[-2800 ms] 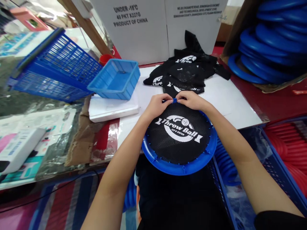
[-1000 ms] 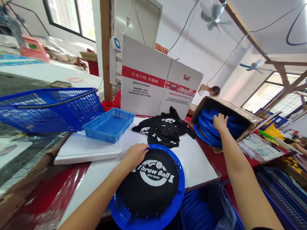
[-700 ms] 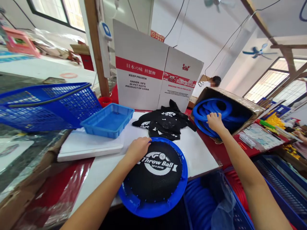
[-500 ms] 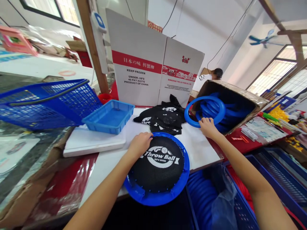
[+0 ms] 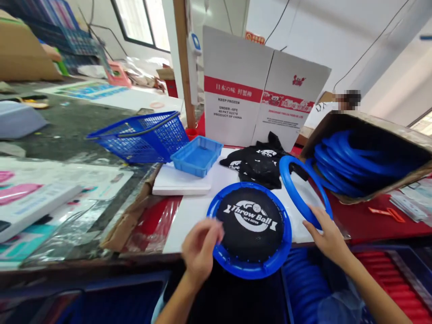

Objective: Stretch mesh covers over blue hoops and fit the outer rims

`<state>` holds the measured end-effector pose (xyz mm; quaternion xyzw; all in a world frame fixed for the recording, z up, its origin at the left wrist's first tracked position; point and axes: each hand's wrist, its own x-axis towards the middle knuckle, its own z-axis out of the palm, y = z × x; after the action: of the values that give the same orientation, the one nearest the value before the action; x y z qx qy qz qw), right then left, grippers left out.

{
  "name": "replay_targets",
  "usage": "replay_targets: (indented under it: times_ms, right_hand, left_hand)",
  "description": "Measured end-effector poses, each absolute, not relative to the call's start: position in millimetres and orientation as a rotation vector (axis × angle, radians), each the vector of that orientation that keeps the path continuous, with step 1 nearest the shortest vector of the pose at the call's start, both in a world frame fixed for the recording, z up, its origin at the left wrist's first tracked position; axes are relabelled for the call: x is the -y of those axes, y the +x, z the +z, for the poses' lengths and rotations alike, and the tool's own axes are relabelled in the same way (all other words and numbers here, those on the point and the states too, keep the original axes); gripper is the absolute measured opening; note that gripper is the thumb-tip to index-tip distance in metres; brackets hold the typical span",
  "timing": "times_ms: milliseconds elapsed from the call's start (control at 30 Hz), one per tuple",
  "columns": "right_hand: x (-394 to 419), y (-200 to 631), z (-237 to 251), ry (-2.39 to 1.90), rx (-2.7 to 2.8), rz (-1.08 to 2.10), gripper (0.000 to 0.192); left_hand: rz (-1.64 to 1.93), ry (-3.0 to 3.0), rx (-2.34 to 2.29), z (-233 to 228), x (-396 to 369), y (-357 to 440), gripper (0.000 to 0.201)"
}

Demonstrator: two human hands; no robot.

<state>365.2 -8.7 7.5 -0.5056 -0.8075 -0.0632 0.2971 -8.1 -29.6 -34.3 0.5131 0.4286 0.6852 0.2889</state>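
A round blue frame with black mesh point(image 5: 251, 225), printed "Throw Ball", lies face up over the front edge of the white work surface. At its left rim is my left hand point(image 5: 200, 249), its fingers curled in and slightly blurred; whether anything is in them is hidden. My right hand point(image 5: 326, 234) grips a plain blue ring point(image 5: 297, 191) by its lower edge, thumb on the near side, and the ring stands tilted right of the mesh frame. Behind them lies a crumpled pile of black printed mesh pieces point(image 5: 258, 164).
Blue rings point(image 5: 347, 157) fill an open carton point(image 5: 374, 121) at the right. A light blue tray point(image 5: 197, 157) sits on a white slab point(image 5: 178, 182); a blue basket point(image 5: 145, 139) leans beyond it. A white printed board point(image 5: 236, 72) stands behind. Bins of blue and red rings point(image 5: 393, 279) are below.
My left hand has left the mesh frame's top rim for its left side, its fingers now curled. The ring in my right hand has come away from the carton and tilted upright. The view has swung left.
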Motion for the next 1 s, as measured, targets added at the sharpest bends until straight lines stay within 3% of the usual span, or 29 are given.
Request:
replay_targets:
  times_ms: [67,233,300,433,633,1000]
  right_hand:
    - [38,353,22,-1.361,2.246,-0.066,0.06]
    - [65,311,58,-1.237,2.539,0.246,0.067]
    - [61,294,61,-1.136,2.614,0.293,0.069]
    - [47,268,61,-0.925,2.695,0.293,0.068]
    - [33,265,88,-0.814,2.598,0.27,0.062]
    - [37,283,147,-0.725,2.531,0.29,0.057]
  left_hand:
    - [2.049,1.064,-1.037,-72,88,7,0.04]
    - [1.317,0.606,-0.978,-112,148,56,0.053]
    - [1.202,0.587,-0.881,-102,137,66,0.062]
    - [1.328,0.604,-0.835,-63,111,70,0.068]
    - [1.423,0.71,-0.567,-11,103,74,0.048]
    - [1.422,0.766,-0.465,33,95,89,0.039]
